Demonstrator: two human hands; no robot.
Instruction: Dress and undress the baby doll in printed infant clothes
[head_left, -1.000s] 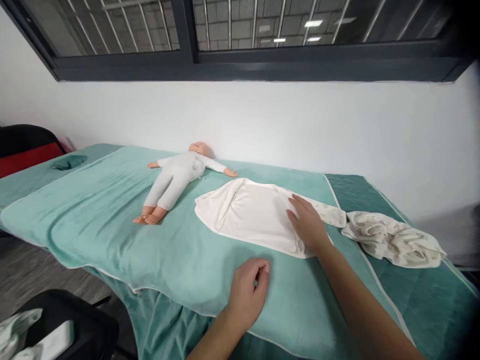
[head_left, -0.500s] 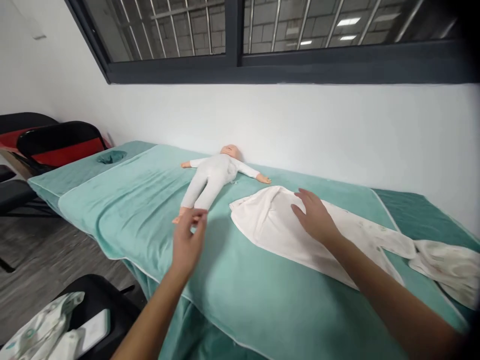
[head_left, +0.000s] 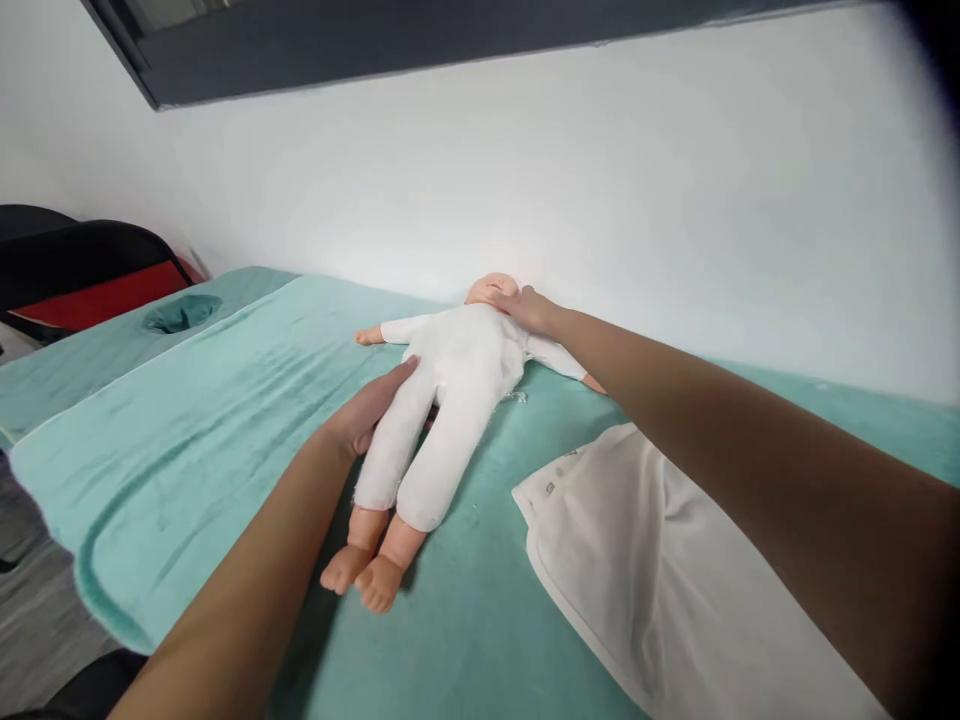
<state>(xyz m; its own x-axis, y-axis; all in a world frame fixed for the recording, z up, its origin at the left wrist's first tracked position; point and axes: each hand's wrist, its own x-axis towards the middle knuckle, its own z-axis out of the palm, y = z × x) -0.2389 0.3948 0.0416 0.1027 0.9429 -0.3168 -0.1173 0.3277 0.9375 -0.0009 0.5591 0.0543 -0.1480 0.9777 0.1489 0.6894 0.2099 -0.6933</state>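
Baby doll lay face-up.
Left hand held its thigh; right hand, closure unclear, met its neck; slack support risked head-drop.

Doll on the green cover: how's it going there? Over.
Left hand against doll at hip and thigh; right hand by its head and neck. Doll lying on green cover. White garment alongside, partly hidden by right forearm.

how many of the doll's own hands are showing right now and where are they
2. One doll hand is stretched toward the picture's left; the other one is on the right, partly hidden behind the person's right forearm.
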